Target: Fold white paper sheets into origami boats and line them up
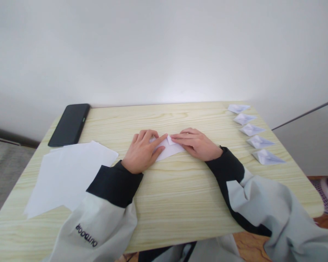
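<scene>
A white sheet of paper (168, 152), folded into a narrow strip, lies on the table between my hands. A small folded flap stands out at the middle of its upper edge. My left hand (142, 150) holds the paper's left part, its index finger stretched to the flap and its thumb pressed on the strip below. From the other side, my right hand (198, 144) grips the right part, fingers together at the flap's edge and thumb lower down. The paper's two ends are partly hidden under my hands.
Several folded paper boats (258, 142) stand in a column along the right side of the wood-grain table (177, 203). Loose white sheets (71, 174) lie at the left, under my left sleeve. Behind them rests a black phone (69, 124). A white wall (164, 51) borders the table's far edge.
</scene>
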A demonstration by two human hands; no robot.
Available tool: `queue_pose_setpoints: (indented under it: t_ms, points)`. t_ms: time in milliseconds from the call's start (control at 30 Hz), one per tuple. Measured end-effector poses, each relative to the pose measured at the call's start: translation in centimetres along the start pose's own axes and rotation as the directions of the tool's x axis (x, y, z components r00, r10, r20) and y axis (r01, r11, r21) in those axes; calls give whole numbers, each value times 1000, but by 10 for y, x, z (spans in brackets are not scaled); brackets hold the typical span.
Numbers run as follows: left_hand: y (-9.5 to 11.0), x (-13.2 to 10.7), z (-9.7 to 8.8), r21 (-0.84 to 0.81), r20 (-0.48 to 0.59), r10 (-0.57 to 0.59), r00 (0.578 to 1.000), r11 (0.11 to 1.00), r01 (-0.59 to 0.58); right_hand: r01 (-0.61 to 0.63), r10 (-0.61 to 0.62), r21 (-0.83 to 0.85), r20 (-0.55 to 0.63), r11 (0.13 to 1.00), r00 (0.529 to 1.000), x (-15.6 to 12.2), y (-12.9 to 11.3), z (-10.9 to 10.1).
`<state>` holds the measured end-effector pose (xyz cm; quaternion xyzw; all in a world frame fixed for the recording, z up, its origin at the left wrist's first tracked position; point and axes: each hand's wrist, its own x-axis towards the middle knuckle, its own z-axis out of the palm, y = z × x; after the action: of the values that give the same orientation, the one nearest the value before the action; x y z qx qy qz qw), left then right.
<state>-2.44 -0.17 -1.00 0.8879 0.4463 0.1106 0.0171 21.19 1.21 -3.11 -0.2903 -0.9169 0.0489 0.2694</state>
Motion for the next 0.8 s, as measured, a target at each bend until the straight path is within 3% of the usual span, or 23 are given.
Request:
queue_pose_setpoints:
  t_ms: [800]
  points:
    - [3,2,-3,66,-2,13,1000,998,-13,-20,27,-107,69,994,997,2,-9,-3]
